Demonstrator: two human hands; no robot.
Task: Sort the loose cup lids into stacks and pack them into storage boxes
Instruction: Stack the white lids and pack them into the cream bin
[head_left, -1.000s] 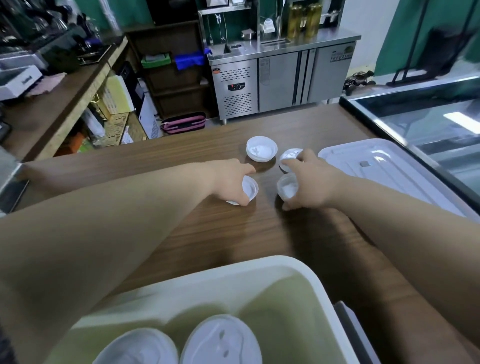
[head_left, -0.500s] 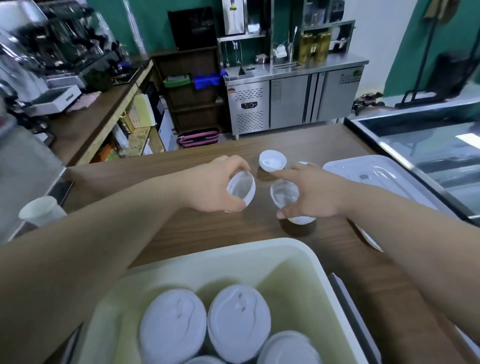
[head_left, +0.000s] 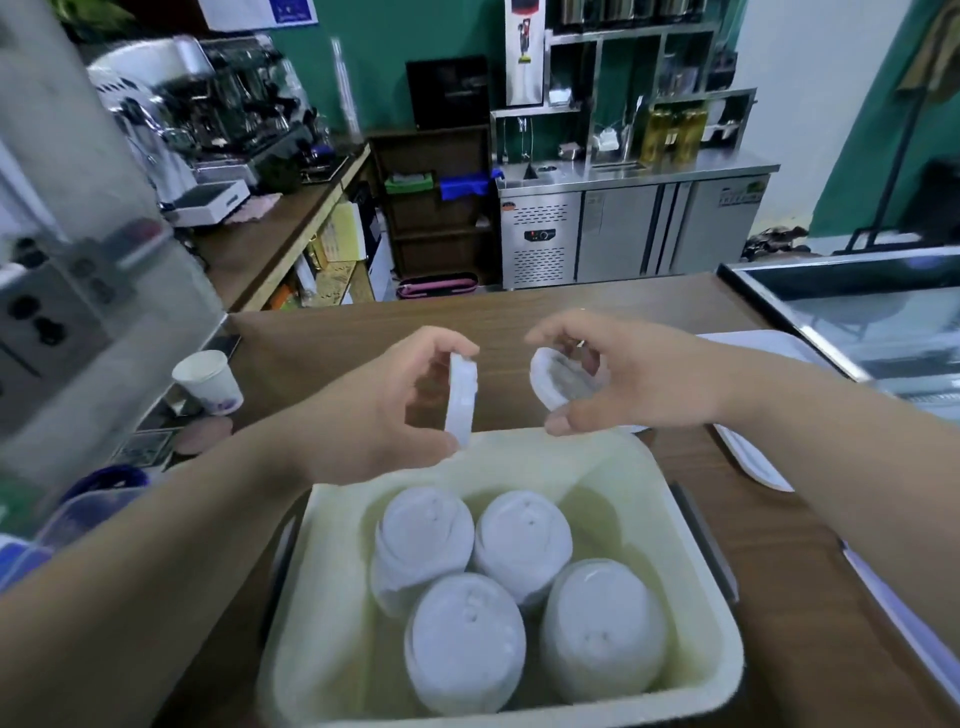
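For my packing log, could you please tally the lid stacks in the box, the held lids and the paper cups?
Lid stacks in the storage box: 4
Held lids: 2, one in the left hand, one in the right hand
Paper cups: 1
Total: 7

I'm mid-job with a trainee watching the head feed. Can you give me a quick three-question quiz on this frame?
1. True or false: the left hand holds nothing.
2. How many lid stacks stand in the storage box?
3. The paper cup stands: A) inside the box; B) outside the box, off to its left; C) upside down on a stack.
Key: 1 false, it pinches a lid on edge; 2 four; 3 B.
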